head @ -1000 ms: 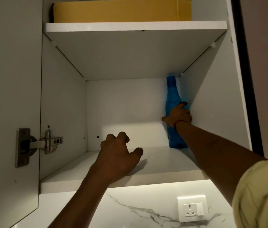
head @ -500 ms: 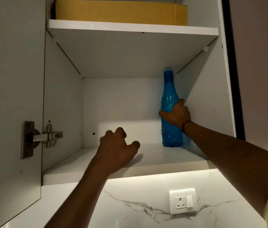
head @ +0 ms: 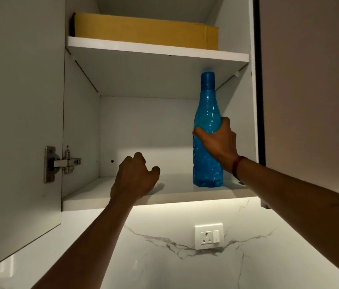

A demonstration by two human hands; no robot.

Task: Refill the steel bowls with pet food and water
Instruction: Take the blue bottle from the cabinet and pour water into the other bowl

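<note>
A tall blue plastic bottle (head: 206,105) stands upright near the front right of the lower shelf (head: 177,192) in an open wall cabinet. My right hand (head: 218,142) is wrapped around the bottle's middle. My left hand (head: 135,178) rests on the shelf's front edge to the left, fingers curled, holding nothing. No steel bowls or pet food show in view.
A yellow cardboard box (head: 145,31) fills the upper shelf (head: 158,49). The cabinet door (head: 18,122) hangs open at the left, its hinge (head: 60,163) showing. Below the cabinet is a marble-pattern wall with a white socket (head: 208,236).
My right hand has drawn the blue bottle from the back right corner toward the shelf's front. The left hand has stayed on the shelf edge.
</note>
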